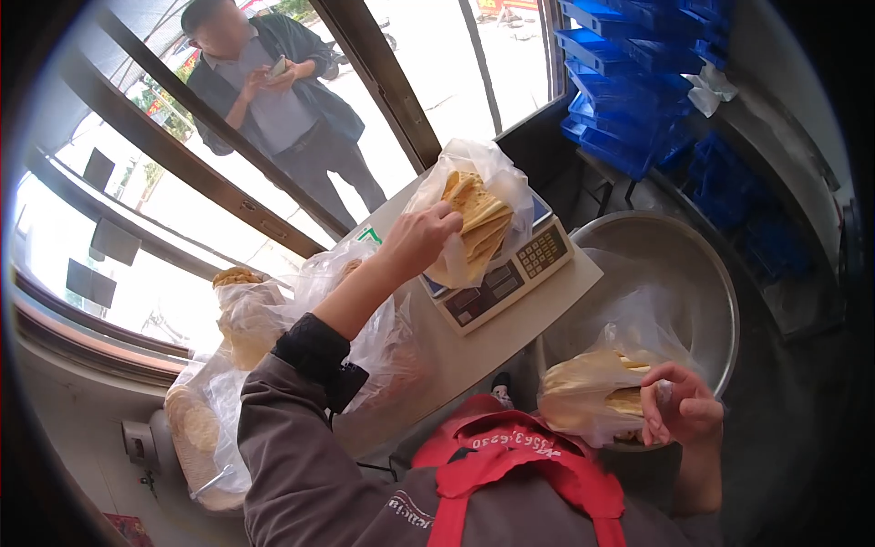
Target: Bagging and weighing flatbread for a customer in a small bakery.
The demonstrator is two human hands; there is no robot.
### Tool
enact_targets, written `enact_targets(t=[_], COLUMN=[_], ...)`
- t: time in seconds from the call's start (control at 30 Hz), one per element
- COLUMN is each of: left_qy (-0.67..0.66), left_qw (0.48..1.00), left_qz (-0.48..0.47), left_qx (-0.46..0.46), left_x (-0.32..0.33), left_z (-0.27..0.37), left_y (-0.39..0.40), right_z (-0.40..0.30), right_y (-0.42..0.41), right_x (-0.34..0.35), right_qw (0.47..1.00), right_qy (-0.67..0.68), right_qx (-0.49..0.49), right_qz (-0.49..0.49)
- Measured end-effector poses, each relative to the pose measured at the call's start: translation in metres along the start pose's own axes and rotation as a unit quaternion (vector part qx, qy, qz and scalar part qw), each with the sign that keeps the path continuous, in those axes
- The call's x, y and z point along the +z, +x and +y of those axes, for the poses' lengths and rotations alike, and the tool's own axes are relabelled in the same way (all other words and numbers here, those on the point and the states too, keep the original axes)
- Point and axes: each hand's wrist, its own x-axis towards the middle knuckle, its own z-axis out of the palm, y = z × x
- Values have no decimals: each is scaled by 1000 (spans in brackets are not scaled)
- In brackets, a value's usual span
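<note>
A digital scale (509, 284) stands on a small table, bearing a clear plastic bag (448, 263) of folded flatbreads (478, 219). My left hand (431, 236) reaches over it, fingers pinched at the bag's near left side, touching or close to the bread. Over the rim of a large round metal basin (731, 328), a second plastic bag (581, 424) hangs from my right hand (683, 403), whose curled fingers grip its edge. Stacked flatbreads (625, 400) show through that bag's opening. The basin's lower part is partly hidden by the bag.
More bagged bread (246, 328) and other plastic bags (389, 355) crowd the table's left end. A lined basket (195, 431) holds round flatbreads. Blue plastic crates (615, 102) are stacked at the upper right. Beyond the sliding window frame (383, 82), a person (273, 102) holds a phone.
</note>
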Motion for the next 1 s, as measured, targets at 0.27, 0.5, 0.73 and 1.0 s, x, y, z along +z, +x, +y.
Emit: enact_targets(t=[0.27,0.5,0.73,1.0], left_qy=[146,-656,-739,-820], left_qw=[953,665,405,323], left_qz=[235,355,537,446], left_qx=[120,-40,35,157], left_x=[11,-9,-127,-155], left_z=[-32,-124,-158,-161], left_y=[92,59,-40,-135], right_z=[-48,-98,-134,-88], right_y=[68,164,295,356], right_x=[49,95,137,84], right_qw=[998,960,906,890], right_qy=[-19,-274,-356,-428], right_qx=[-38,-59,-181,-118], right_qz=[-44,9,-143,-107])
